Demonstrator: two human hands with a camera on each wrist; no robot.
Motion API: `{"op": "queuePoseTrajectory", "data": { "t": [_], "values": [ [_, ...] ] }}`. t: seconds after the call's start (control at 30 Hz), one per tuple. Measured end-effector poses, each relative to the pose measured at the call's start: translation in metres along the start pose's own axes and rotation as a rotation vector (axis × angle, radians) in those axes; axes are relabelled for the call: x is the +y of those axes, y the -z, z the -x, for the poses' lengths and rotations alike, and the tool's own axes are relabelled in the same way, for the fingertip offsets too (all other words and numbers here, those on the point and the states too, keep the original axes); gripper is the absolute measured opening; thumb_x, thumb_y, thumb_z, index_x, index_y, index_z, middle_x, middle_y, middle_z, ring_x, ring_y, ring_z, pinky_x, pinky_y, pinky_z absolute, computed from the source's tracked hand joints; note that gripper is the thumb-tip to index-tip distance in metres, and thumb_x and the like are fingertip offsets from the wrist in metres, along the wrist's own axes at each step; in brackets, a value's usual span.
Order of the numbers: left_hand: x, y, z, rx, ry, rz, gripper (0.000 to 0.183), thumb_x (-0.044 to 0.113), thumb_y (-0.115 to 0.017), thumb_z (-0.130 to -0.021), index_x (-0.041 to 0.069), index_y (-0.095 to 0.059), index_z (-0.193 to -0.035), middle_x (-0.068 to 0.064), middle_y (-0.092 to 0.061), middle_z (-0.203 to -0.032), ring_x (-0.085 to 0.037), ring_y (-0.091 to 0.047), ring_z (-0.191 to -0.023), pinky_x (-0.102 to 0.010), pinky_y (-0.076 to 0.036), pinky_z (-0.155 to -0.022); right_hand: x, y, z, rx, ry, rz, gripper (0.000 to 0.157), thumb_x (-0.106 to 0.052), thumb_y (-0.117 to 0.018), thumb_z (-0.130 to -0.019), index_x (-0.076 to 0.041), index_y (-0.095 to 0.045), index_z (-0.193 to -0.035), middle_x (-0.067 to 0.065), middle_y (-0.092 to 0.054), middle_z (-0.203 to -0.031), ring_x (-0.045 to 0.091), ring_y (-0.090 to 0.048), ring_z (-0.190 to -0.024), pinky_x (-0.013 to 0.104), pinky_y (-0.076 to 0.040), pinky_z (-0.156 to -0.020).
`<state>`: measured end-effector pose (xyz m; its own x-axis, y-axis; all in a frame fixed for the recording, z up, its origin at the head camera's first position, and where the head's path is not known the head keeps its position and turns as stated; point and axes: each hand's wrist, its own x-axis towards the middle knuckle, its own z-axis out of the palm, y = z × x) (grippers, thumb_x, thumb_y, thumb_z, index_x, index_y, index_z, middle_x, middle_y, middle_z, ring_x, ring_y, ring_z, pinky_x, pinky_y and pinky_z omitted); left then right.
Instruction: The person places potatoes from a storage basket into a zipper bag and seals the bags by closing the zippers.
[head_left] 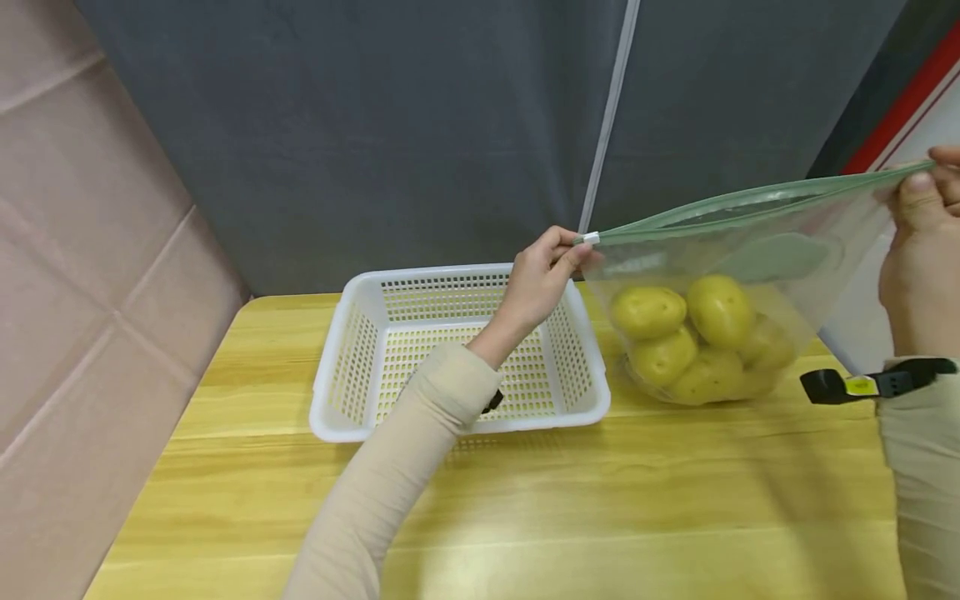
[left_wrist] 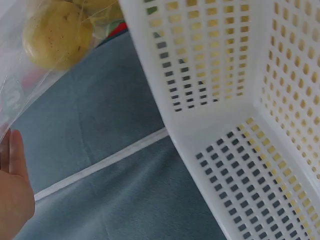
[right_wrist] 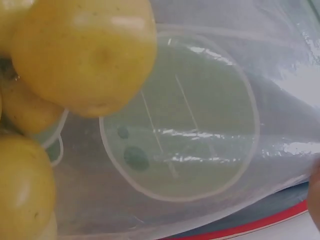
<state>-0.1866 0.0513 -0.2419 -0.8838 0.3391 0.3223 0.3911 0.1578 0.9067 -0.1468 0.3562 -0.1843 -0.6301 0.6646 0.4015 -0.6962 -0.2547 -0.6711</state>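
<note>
A clear zip bag with a green top edge hangs stretched between both hands, its mouth slightly parted. My left hand pinches the left end of that edge, right at the white slider. At the other end, my right hand grips the top corner between thumb and fingers. Several yellow potatoes lie heaped in the bottom of the bag, low over the table. In the right wrist view, potatoes show close up beside a pale green oval print on the plastic.
A white perforated basket stands on the wooden table, left of the bag and under my left forearm. Behind the table hangs a dark grey curtain. Pinkish padded panels line the left side.
</note>
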Motion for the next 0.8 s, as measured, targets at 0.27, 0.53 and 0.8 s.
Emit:
{"op": "queuePoseTrajectory", "data": {
  "t": [0.27, 0.53, 0.8],
  "values": [
    [0.011, -0.004, 0.0, 0.053, -0.028, 0.142, 0.022, 0.017, -0.057, -0.094, 0.001, -0.059, -0.107, -0.016, -0.072, -0.106, -0.021, -0.072, -0.093, -0.02, -0.058, -0.077, 0.003, -0.003, -0.013, 0.032, -0.105, -0.095, 0.017, 0.011, -0.058, -0.084, 0.006, -0.061, -0.1, 0.014, -0.064, -0.084, 0.021, -0.063, -0.077, 0.022, -0.056, -0.071],
    [0.012, -0.007, 0.001, 0.071, -0.002, 0.186, 0.022, 0.015, -0.057, -0.094, -0.001, -0.06, -0.109, -0.018, -0.072, -0.107, -0.023, -0.072, -0.095, -0.021, -0.059, -0.077, 0.014, -0.006, -0.013, -0.028, -0.149, 0.019, 0.019, 0.017, -0.06, -0.081, 0.009, -0.063, -0.097, 0.015, -0.069, -0.084, 0.019, -0.066, -0.074, 0.018, -0.056, -0.066],
    [0.01, -0.007, 0.0, 0.082, 0.01, 0.162, 0.022, 0.014, -0.056, -0.096, -0.003, -0.06, -0.109, -0.019, -0.071, -0.107, -0.023, -0.072, -0.094, -0.019, -0.058, -0.077, 0.016, -0.012, -0.002, -0.01, -0.123, 0.268, 0.02, 0.012, -0.056, -0.087, -0.001, -0.068, -0.097, 0.004, -0.068, -0.092, 0.011, -0.06, -0.086, 0.013, -0.05, -0.074]
  ]
}}
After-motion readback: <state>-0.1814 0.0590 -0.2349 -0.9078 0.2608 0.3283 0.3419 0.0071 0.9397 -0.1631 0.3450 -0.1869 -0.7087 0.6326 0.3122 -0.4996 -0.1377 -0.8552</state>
